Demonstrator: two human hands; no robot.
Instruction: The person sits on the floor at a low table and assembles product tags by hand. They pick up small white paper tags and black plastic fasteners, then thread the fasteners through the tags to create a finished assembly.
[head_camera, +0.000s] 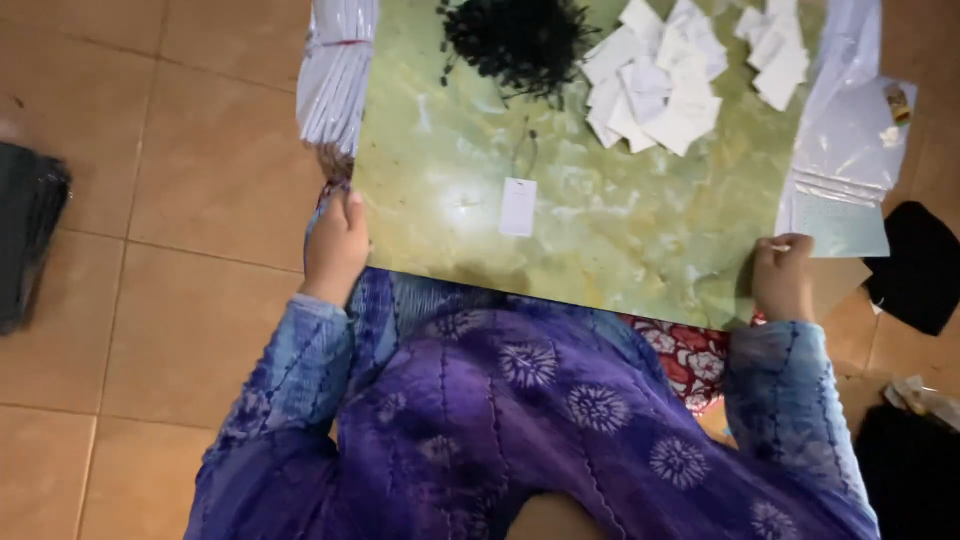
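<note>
A low green marbled table (620, 240) lies across my lap. My left hand (335, 245) grips its left edge with the thumb on top. My right hand (783, 275) is curled around the near right edge, just below a stack of clear plastic sleeves (845, 150). One white tag (518, 206) with a thin black string lies alone near the middle. Behind it sit a heap of black strings (520, 40) and a pile of white tags (660, 85).
A bundle of white plastic bags (335, 80) hangs over the table's far left corner. Dark cloth (920, 265) lies on the tiled floor (180, 200) at the right, and a black object (28, 230) at the far left. My purple patterned clothing fills the bottom.
</note>
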